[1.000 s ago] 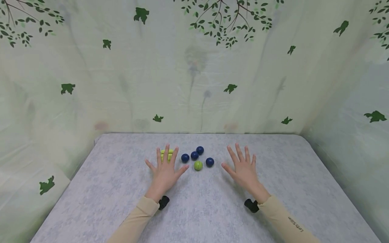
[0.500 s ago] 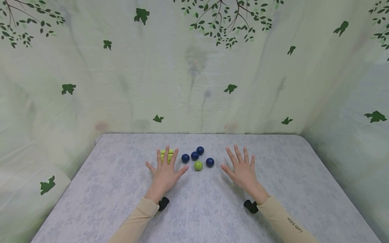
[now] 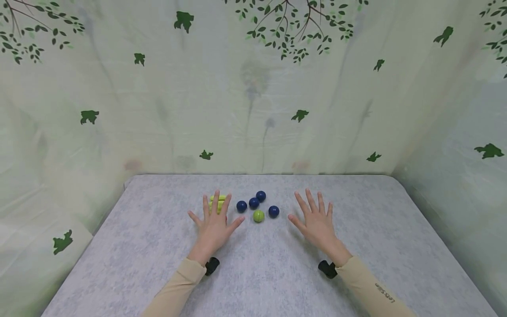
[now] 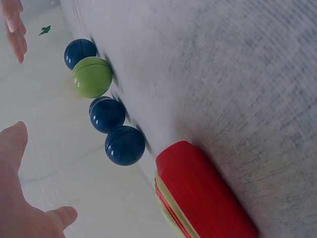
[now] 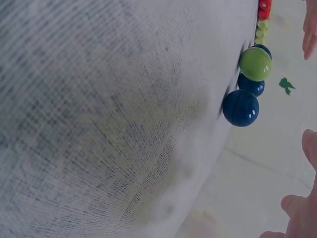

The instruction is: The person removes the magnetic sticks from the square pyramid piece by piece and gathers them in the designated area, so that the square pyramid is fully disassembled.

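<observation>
My left hand (image 3: 214, 229) is held over the table with its fingers spread, holding nothing. Its fingers partly cover a yellow-green and red object (image 3: 222, 197) in the head view. From the left wrist, that object shows a long, smooth red side (image 4: 203, 188) with yellow-green layers beside it. My right hand (image 3: 318, 226), likewise spread and holding nothing, is to the right of the balls. Between the hands lie a glossy green ball (image 3: 259, 216) and several dark blue balls, the nearest to my right hand being one blue ball (image 3: 273, 211). Each ball seen close up carries a seam line.
A pale grey-blue mottled cloth covers the table (image 3: 253, 273). Behind it and along the sides hangs a light curtain (image 3: 253, 132) printed with leaves and branches. Small black cameras (image 3: 212, 266) are strapped at both wrists, under beige sleeves (image 3: 372, 288).
Both hands stay spread in nearly the same place. The left hand has drifted very slightly to the left. The balls and the yellow-green and red object have not moved.
</observation>
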{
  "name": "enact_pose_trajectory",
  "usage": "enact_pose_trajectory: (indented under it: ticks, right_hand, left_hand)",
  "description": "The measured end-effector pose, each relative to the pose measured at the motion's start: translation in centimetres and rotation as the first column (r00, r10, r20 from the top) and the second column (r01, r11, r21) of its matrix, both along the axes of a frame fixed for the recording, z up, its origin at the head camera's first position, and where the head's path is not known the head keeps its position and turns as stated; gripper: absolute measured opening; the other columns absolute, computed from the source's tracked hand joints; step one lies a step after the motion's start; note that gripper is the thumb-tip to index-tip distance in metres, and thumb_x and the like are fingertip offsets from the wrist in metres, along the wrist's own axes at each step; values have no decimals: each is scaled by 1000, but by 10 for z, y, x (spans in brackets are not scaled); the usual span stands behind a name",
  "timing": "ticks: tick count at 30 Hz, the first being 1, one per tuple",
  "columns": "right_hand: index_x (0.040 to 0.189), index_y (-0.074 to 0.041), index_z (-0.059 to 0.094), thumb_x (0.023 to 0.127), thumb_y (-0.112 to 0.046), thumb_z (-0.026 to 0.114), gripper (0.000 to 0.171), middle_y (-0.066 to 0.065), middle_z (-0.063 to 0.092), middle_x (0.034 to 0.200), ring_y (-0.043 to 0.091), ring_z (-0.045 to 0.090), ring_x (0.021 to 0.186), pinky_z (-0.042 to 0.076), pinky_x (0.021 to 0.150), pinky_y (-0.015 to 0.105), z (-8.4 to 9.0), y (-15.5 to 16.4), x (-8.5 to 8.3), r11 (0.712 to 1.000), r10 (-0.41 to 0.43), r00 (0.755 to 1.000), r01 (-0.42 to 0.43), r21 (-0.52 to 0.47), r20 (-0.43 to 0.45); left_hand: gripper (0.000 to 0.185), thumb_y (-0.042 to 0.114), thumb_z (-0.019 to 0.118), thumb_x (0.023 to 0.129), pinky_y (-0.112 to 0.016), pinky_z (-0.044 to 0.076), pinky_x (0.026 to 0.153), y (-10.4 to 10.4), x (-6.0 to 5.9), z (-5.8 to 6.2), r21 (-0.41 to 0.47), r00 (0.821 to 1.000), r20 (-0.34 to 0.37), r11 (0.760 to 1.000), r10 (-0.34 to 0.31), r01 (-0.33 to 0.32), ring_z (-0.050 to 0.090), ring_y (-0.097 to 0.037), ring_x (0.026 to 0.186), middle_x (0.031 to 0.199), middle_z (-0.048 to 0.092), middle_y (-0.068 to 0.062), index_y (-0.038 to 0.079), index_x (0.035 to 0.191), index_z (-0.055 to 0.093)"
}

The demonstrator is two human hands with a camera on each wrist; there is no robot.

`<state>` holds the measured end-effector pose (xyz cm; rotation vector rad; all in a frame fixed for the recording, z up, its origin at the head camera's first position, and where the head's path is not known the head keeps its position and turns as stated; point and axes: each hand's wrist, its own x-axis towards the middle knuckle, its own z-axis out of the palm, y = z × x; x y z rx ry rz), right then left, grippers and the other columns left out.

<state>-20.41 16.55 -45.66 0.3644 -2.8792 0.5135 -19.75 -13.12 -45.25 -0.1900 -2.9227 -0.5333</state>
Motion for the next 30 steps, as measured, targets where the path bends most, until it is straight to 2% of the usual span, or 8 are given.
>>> enact_pose_trajectory:
  ticks: [7, 12, 14, 17, 19, 22, 26, 30]
  right_hand:
    - [152, -18, 25, 95, -52, 50, 71, 16, 14, 157, 43, 0, 141, 1, 103, 70, -1, -9, -2, 999, 26, 1000, -26, 25, -10]
    - [149, -14, 33, 96, -39, 56, 63, 16, 21, 155, 42, 13, 140, 14, 105, 66, 1, -48, 1, 983, 180, 979, -175, 58, -94]
    - [147, -12, 37, 95, -33, 60, 60, 16, 27, 153, 40, 19, 139, 19, 106, 62, 1, -73, 5, 953, 298, 945, -287, 98, -132]
    - [143, -10, 43, 94, -27, 63, 57, 12, 37, 148, 34, 29, 137, 27, 107, 55, 1, -115, 12, 873, 474, 870, -443, 204, -135]
    - [141, -11, 47, 93, -25, 63, 53, 7, 46, 143, 28, 37, 134, 32, 106, 48, 0, -142, 15, 814, 556, 824, -514, 270, -110]
    - [130, -12, 58, 92, -25, 65, 40, 1, 59, 125, 20, 52, 116, 43, 94, 33, -2, -174, 20, 768, 600, 798, -552, 325, -62]
    - [103, -13, 66, 88, -21, 70, 17, -2, 62, 94, 13, 57, 85, 46, 69, 21, -3, -194, 27, 769, 592, 805, -553, 320, -34]
    - [92, -14, 68, 84, -15, 72, 9, -5, 56, 80, 9, 54, 69, 43, 60, 18, -1, -179, 30, 774, 588, 806, -585, 243, 68]
  left_hand:
    - [82, 64, 50, 89, -75, -14, 93, -8, -1, -4, 26, 1000, 9, 1000, -14, 14, -15, -41, 140, 159, 3, -13, 20, 153, 23]
    - [68, 47, 55, 94, -73, 0, 100, -25, -1, -2, 86, 998, -1, 994, -62, 62, 2, -44, 140, 156, 13, -16, 16, 150, 31]
    - [57, 34, 60, 95, -68, 16, 101, -36, 0, -2, 97, 996, -34, 992, -82, 85, 20, -44, 134, 149, 28, -19, 12, 144, 42]
    - [33, 16, 65, 92, -54, 38, 90, -53, 1, -6, 89, 990, -76, 988, -117, 124, 43, -37, 112, 124, 50, -17, 6, 123, 61]
    - [17, 10, 67, 89, -44, 44, 81, -60, 3, -9, 79, 986, -72, 984, -154, 159, 49, -30, 96, 104, 56, -10, 5, 105, 67]
    - [4, 5, 68, 87, -35, 46, 71, -67, 5, -15, 107, 977, -11, 972, -211, 211, 51, -19, 80, 86, 54, 0, 8, 88, 66]
    - [15, -3, 65, 82, -28, 43, 61, -70, 7, -15, 153, 951, 83, 946, -299, 284, 47, -12, 67, 74, 49, 4, 10, 82, 59]
    - [16, -5, 63, 80, -26, 37, 56, -58, 4, -8, 194, 905, 168, 913, -391, 359, 42, -11, 62, 70, 48, 2, 4, 93, 64]
